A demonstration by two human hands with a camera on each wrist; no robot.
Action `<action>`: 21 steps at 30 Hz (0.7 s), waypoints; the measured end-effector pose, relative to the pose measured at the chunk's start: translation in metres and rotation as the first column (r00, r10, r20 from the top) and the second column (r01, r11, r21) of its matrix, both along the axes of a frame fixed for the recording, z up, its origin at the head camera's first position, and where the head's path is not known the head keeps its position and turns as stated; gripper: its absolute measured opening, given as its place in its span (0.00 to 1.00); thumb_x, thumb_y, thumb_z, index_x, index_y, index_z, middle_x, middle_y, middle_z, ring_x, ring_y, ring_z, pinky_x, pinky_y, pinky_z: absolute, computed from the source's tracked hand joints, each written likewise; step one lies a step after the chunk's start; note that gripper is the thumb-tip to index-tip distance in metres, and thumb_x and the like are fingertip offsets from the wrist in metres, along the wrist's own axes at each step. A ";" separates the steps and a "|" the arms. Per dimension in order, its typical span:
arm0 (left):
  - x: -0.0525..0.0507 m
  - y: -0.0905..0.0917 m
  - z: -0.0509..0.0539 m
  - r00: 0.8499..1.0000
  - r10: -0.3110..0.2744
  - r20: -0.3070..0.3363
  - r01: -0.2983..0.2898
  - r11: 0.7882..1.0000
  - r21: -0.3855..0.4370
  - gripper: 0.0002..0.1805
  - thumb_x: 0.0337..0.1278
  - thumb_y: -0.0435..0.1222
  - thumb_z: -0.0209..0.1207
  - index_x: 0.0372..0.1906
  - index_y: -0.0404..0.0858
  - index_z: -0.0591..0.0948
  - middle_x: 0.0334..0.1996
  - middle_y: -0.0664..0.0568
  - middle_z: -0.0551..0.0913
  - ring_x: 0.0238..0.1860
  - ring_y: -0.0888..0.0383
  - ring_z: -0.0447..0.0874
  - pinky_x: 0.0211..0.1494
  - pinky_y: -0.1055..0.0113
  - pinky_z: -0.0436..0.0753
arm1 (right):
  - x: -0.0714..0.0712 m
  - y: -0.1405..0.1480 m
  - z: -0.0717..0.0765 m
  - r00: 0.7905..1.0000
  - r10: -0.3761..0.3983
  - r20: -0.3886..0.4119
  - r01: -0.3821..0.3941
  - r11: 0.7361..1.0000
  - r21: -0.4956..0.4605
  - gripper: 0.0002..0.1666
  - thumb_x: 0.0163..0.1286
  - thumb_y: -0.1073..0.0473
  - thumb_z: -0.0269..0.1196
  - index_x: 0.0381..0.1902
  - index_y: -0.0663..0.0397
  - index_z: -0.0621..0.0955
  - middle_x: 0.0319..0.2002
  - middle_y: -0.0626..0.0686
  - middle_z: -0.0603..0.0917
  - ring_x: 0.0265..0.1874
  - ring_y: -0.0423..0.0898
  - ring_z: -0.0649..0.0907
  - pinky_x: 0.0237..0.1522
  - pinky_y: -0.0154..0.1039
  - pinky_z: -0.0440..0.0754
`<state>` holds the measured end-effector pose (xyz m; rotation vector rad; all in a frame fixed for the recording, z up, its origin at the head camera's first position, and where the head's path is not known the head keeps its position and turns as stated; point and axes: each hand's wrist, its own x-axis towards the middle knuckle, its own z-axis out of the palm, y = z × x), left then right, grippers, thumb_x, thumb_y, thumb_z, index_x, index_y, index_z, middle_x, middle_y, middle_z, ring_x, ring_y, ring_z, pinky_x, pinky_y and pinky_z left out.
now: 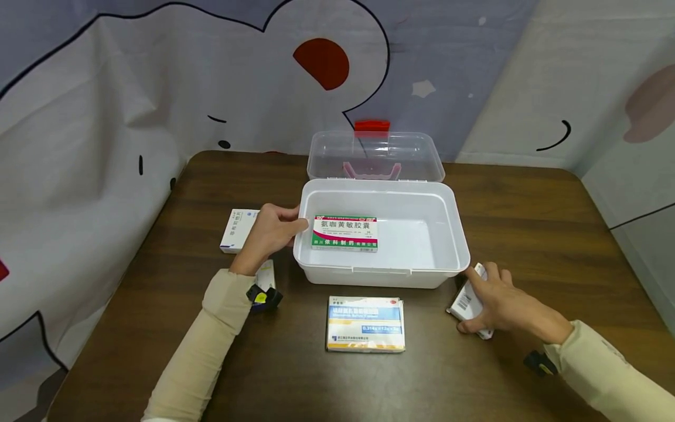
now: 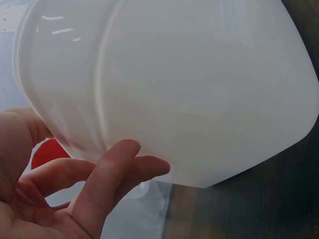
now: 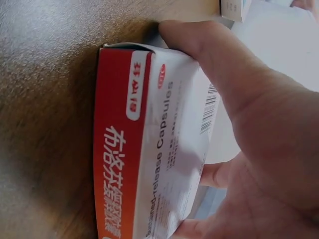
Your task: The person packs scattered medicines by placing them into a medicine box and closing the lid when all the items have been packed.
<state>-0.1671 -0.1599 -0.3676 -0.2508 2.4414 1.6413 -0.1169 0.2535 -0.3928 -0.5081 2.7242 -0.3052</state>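
My left hand [image 1: 270, 231] grips the left rim of a white plastic storage box [image 1: 379, 279], thumb on the rim; in the left wrist view its fingers lie against the outer wall [image 2: 199, 89]. A green, white and red medicine box [image 1: 344, 233] lies inside, at the left. Right of the storage box, my right hand [image 1: 498, 302] holds a white medicine box [image 1: 466, 300] between thumb and fingers. The right wrist view shows this box's red-orange side [image 3: 122, 149] and "Sustained-release Capsules" lettering, tilted near the tabletop.
The clear lid [image 1: 377, 153] with its red latch stands open behind the storage box. A blue-and-yellow medicine box [image 1: 365, 324] lies in front on the brown table [image 1: 538, 217]. Left, a white carton [image 1: 238, 228] and another carton [image 1: 266, 274] sit partly behind my left arm.
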 end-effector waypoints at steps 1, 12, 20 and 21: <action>0.000 0.000 0.000 1.000 0.000 -0.002 0.000 1.000 -0.001 0.24 0.51 0.39 0.59 0.56 0.38 0.76 0.46 0.43 0.81 0.36 0.50 0.83 0.33 0.63 0.83 | 0.000 0.000 0.000 1.000 -0.002 0.005 0.002 1.000 -0.002 0.63 0.32 0.37 0.75 0.63 0.50 0.57 0.49 0.68 0.59 0.42 0.63 0.63 0.30 0.47 0.72; -0.001 -0.001 -0.002 0.999 -0.016 -0.028 0.017 0.999 0.028 0.25 0.51 0.38 0.59 0.56 0.36 0.76 0.46 0.42 0.81 0.36 0.51 0.84 0.33 0.63 0.83 | -0.001 0.001 0.004 1.000 -0.004 0.031 0.003 1.000 0.019 0.64 0.31 0.34 0.74 0.64 0.47 0.57 0.50 0.66 0.59 0.43 0.62 0.63 0.29 0.46 0.72; 0.001 -0.001 -0.001 0.999 -0.016 -0.031 0.017 0.999 0.039 0.25 0.50 0.37 0.59 0.56 0.35 0.76 0.46 0.42 0.81 0.36 0.50 0.84 0.32 0.63 0.83 | -0.001 0.001 0.020 0.999 0.018 0.033 -0.019 1.000 0.012 0.59 0.32 0.34 0.73 0.60 0.50 0.62 0.52 0.67 0.58 0.43 0.62 0.63 0.29 0.44 0.71; 0.001 -0.001 -0.001 1.000 -0.015 -0.028 0.016 0.999 0.039 0.25 0.50 0.38 0.59 0.56 0.35 0.76 0.46 0.42 0.81 0.36 0.50 0.84 0.33 0.63 0.83 | -0.002 0.001 0.024 0.999 0.025 0.027 -0.025 1.000 0.013 0.57 0.32 0.34 0.73 0.58 0.50 0.63 0.52 0.67 0.59 0.42 0.61 0.63 0.28 0.43 0.70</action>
